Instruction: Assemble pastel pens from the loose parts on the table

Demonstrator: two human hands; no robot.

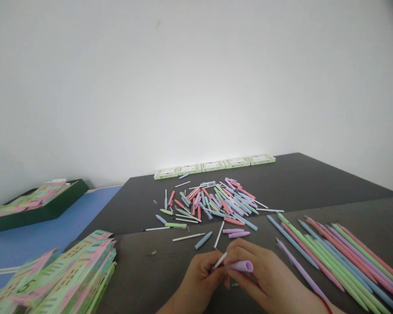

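Both my hands are close together at the near edge of the table. My left hand (200,275) is closed in a pinch on a white pen refill (221,260), which slants up between thumb and forefinger. My right hand (260,271) grips a purple pen barrel (243,266), its hollow end facing right and towards me. The fingertips of the two hands meet, hiding where refill and barrel come together. Just beyond my hands lie a blue pen part (203,240), purple pen parts (239,234) and another white refill (219,234).
A pile of coloured pen parts and refills (212,200) spreads over the dark table (314,183). Assembled-looking pens (334,257) lie in a row at right. Printed packets (65,279) are stacked at left, near a green tray (55,209). Flat boxes (212,165) line the wall.
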